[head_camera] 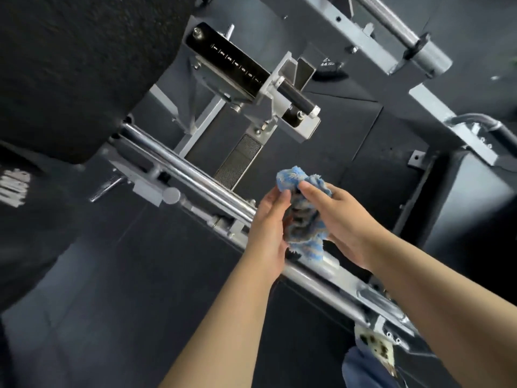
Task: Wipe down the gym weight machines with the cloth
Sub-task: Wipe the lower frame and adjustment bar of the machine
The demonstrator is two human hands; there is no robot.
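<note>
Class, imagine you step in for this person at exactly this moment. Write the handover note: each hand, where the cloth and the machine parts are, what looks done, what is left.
Left hand: holds the blue cloth from its left side, fingers partly curled on it.
Right hand: grips the cloth from the right, thumb on top.
Cloth: bunched between both hands, held just above the chrome rails of the weight machine; it does not appear to be pressed on any surface.
Done: cannot tell from this view which parts are already wiped.
Left: probably regather the cloth, then wipe the rails, the numbered black adjuster and the grey frame.
</note>
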